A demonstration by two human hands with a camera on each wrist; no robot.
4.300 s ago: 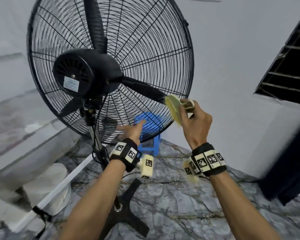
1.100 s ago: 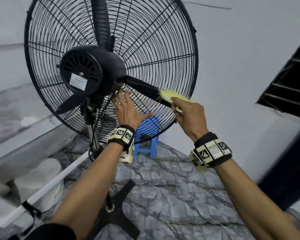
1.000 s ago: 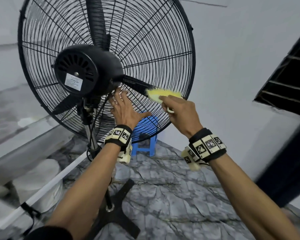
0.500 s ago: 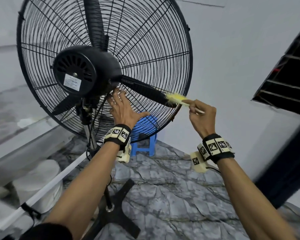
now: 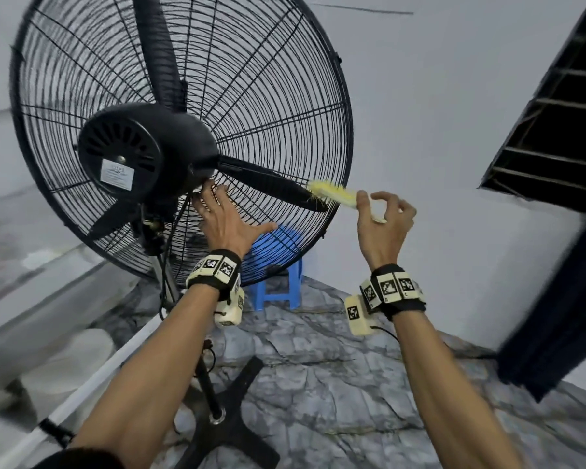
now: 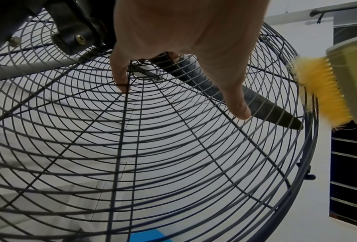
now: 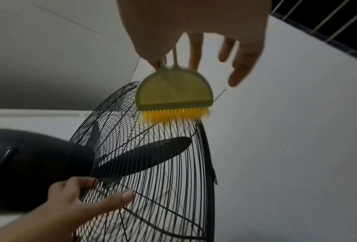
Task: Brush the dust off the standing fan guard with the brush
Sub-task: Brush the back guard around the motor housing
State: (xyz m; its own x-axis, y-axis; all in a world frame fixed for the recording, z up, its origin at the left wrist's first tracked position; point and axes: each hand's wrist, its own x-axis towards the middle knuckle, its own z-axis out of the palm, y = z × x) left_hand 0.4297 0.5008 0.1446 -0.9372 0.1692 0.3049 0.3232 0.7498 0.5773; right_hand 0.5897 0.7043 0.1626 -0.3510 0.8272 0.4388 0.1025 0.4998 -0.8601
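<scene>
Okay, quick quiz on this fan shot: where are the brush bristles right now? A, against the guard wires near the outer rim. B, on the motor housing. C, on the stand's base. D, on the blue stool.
A: the brush, pinched by the right hand, has its yellow bristles on the guard wires close to the rim.

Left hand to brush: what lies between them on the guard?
In the head view, only guard wires, one fan blade behind them, separate left hand and brush.

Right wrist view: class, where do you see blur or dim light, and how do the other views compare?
Right wrist view: dim, brush smeared by motion; left wrist view: brighter, guard wires sharp but bowed; head view: right edge streaked.
</scene>
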